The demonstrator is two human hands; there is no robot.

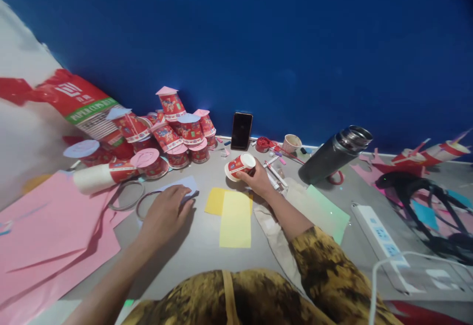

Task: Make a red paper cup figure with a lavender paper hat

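My right hand [258, 179] grips a red and white printed paper cup [239, 165], tilted on its side just above the table. The cup's white round end faces up and right; a pale round edge shows at its lower left. My left hand [168, 211] rests palm down on the table, thumb apart from the fingers, over a light blue paper sheet [188, 183]. Beside it lie two ring-shaped loops [127, 196], and a dark narrow piece [192, 196] shows at its fingertips. Between my hands lie a pale yellow paper strip [235, 221] and a darker yellow piece [213, 201].
Stacked red paper cups with paper cone tops [172, 105] stand at back left, near a paper cup bag [92, 108]. Pink sheets [55, 226] cover the left. A phone [241, 131], dark thermos [328, 157], green paper [328, 211], power strip [380, 241] and black headgear [406, 192] lie around.
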